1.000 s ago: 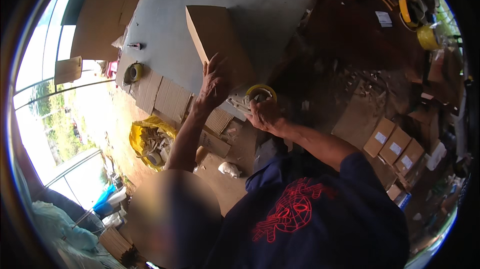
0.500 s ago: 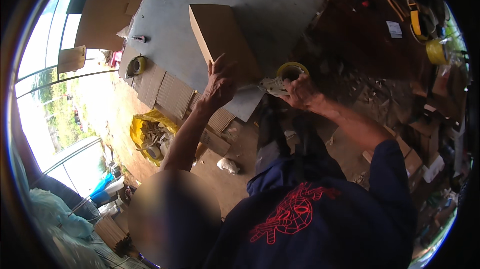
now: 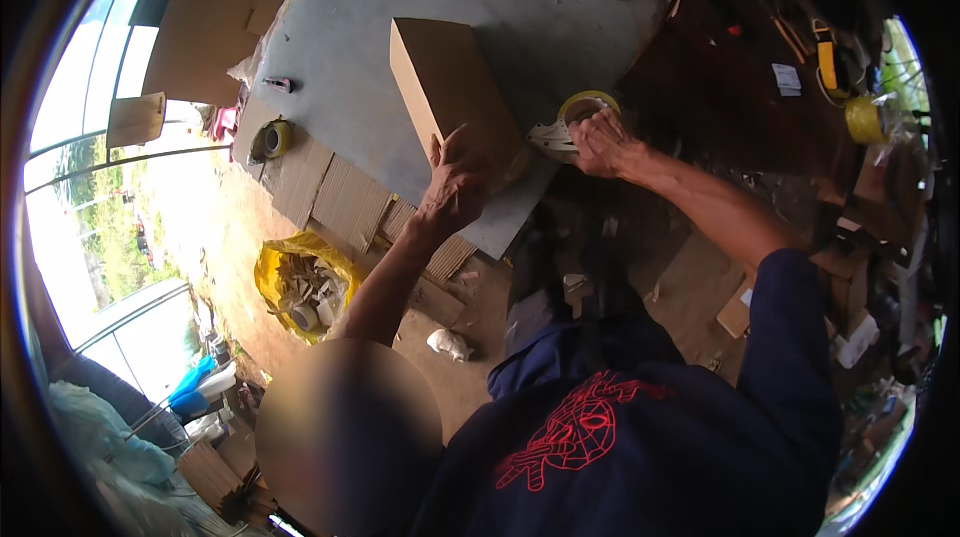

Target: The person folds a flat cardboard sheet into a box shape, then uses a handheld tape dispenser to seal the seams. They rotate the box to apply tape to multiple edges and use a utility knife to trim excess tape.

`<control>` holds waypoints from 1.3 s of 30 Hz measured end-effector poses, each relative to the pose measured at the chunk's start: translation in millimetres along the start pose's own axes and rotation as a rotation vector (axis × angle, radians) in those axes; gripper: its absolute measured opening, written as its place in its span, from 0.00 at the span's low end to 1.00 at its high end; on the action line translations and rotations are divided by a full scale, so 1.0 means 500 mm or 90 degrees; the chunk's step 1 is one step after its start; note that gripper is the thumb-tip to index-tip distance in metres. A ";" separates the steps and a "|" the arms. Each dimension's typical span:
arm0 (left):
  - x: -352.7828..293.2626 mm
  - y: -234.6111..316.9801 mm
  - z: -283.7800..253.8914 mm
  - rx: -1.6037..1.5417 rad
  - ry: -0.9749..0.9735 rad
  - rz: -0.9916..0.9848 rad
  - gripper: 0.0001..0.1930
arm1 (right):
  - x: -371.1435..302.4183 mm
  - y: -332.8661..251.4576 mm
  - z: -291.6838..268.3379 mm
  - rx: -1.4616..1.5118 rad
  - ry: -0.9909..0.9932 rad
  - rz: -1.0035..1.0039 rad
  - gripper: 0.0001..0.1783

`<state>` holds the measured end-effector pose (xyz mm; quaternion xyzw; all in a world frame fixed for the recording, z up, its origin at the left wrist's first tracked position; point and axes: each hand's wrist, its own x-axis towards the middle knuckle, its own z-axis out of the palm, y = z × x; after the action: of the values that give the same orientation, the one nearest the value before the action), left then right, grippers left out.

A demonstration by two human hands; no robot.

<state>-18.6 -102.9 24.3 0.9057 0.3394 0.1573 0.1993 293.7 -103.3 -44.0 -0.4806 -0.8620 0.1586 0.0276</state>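
Cardboard box, in the head view, sits on the grey tabletop, toward its near edge. The left grip — a bare hand — touches the box's near end; whether it clasps or merely presses, I cannot tell. The right grip is closed around a tape dispenser — its tip just beside the box's right side.
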 end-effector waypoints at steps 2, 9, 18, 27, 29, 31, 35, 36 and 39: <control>-0.004 -0.012 0.006 0.018 -0.018 0.004 0.12 | 0.028 -0.019 0.022 -0.031 0.025 0.013 0.10; -0.001 -0.002 0.003 0.103 -0.077 -0.009 0.12 | 0.057 -0.090 0.044 -0.156 0.065 0.006 0.04; 0.028 0.023 0.087 0.380 -0.252 0.026 0.21 | 0.039 -0.168 0.031 -0.193 0.010 0.090 0.13; 0.048 0.050 0.114 0.427 -0.426 0.053 0.23 | 0.047 -0.223 0.041 -0.171 -0.035 0.229 0.10; 0.053 0.050 0.104 0.379 -0.473 0.056 0.23 | 0.055 -0.230 0.028 -0.239 0.009 0.241 0.10; 0.047 0.040 0.110 0.344 -0.463 0.051 0.23 | 0.056 -0.230 0.019 -0.469 0.256 0.133 0.10; 0.045 0.041 0.134 0.481 -0.464 0.094 0.26 | 0.099 -0.201 -0.020 -0.099 0.108 0.457 0.18; 0.055 0.045 0.151 0.502 -0.461 0.093 0.24 | 0.093 -0.188 -0.032 0.015 0.050 0.521 0.26; 0.091 0.056 0.197 0.554 -0.448 0.087 0.19 | 0.037 -0.198 -0.081 0.119 0.042 0.573 0.30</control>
<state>70.9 -116.6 -41.6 0.9221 0.2266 -0.2964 -0.1023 210.6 -125.9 22.1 -0.8072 -0.5483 0.2167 0.0270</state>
